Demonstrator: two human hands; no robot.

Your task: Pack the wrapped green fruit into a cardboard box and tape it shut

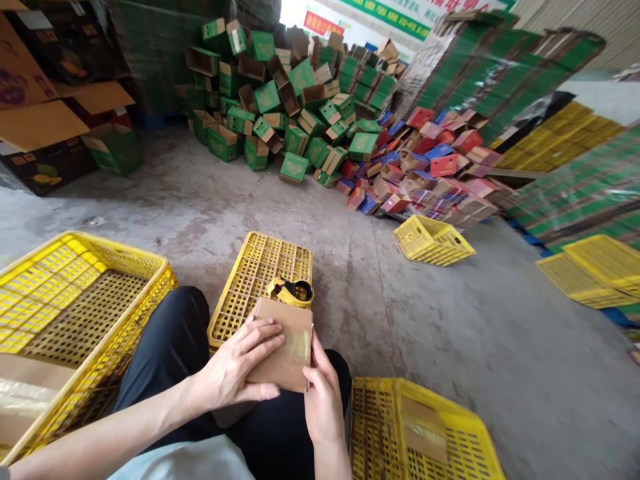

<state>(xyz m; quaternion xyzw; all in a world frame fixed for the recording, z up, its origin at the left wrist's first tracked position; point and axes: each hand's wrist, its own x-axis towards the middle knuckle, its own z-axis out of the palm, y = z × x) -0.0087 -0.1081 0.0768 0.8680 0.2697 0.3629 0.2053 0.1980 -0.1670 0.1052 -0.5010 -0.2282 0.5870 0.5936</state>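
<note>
A small, flat brown cardboard box (285,353) is above my lap, with a shiny strip of clear tape on its top face near the right side. My left hand (240,367) lies over the box's left part, fingers stretched flat on the cardboard and thumb along the lower edge. Gripping the right edge is my right hand (320,380), its thumb at the lower right corner and fingers partly hidden. Just beyond the box, a yellow and black tape dispenser (291,291) rests on an upturned yellow plastic crate (265,257).
To my left stands a large yellow crate (163,267) with taped cardboard inside. Another yellow crate (375,427) at my right holds a taped cardboard piece (425,430). Farther off are a yellow crate (425,240), piled green boxes (295,137) and red and blue boxes (443,163).
</note>
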